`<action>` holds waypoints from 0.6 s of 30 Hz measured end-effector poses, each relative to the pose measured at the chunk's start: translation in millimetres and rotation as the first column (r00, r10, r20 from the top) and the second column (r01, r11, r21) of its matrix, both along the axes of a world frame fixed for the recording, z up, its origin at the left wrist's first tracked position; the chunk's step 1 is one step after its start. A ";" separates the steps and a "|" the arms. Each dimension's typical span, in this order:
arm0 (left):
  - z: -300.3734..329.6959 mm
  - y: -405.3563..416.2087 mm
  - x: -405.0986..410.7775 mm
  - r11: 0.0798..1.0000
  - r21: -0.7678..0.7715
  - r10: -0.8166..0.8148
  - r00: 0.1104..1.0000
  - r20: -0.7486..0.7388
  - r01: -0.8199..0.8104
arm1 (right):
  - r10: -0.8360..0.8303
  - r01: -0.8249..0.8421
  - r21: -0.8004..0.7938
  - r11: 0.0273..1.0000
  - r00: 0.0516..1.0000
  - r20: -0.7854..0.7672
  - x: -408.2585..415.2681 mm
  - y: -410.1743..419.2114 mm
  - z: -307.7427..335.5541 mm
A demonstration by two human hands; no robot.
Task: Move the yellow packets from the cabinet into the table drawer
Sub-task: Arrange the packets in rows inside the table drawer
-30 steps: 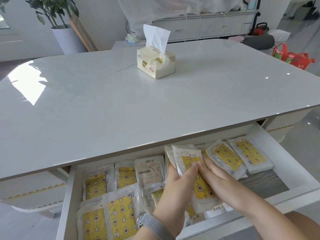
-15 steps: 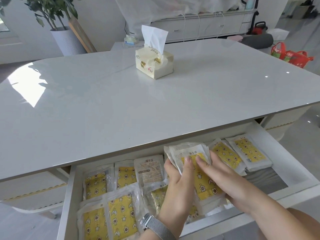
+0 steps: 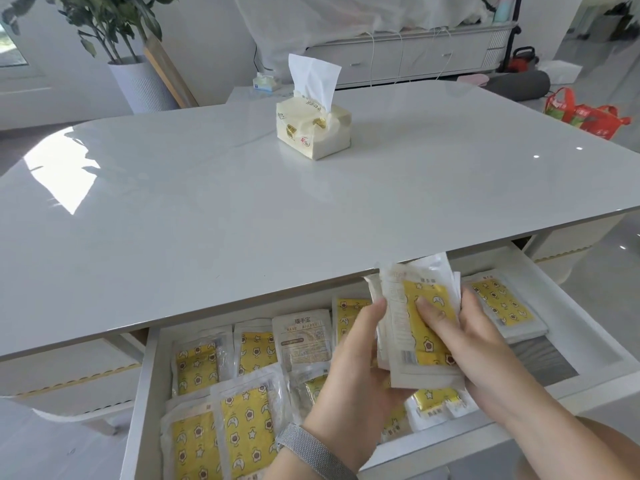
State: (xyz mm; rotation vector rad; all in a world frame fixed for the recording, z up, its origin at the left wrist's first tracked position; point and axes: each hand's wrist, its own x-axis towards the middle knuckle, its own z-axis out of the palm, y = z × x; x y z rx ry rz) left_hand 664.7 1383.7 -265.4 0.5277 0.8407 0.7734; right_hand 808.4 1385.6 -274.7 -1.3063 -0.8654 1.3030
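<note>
Lower right of the frame, above the open drawer (image 3: 585, 327), the left hand (image 3: 349, 379) and right hand (image 3: 474, 348) both grip a small stack of yellow packets (image 3: 415, 317). They look light, floppy and slick; pinching the sealed edges seems safest.

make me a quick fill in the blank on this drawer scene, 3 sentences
1. Both hands hold a stack of packets above the open ____.
2. The tissue pack stands on the ____.
3. The left hand has a ____ on its wrist, while the right hand presses its fingers on the stack.

Missing words: drawer; table; watch
</note>
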 end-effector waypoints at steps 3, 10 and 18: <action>0.5 -8.6 3.7 0.997 -0.003 -0.075 0.975 0.208 0.078 | -0.018 0.019 0.044 0.999 0.999 -0.031 -5.3 -3.7 5.0; -2.6 -24.2 19.0 0.968 -0.030 0.246 0.928 0.279 -0.247 | -0.289 0.310 0.114 0.944 0.942 -0.174 -37.1 -18.2 0.5; 1.3 -17.6 -0.6 0.943 0.021 0.333 0.943 0.023 -0.333 | -0.181 0.187 0.046 0.981 0.977 -0.116 -67.7 -24.8 2.4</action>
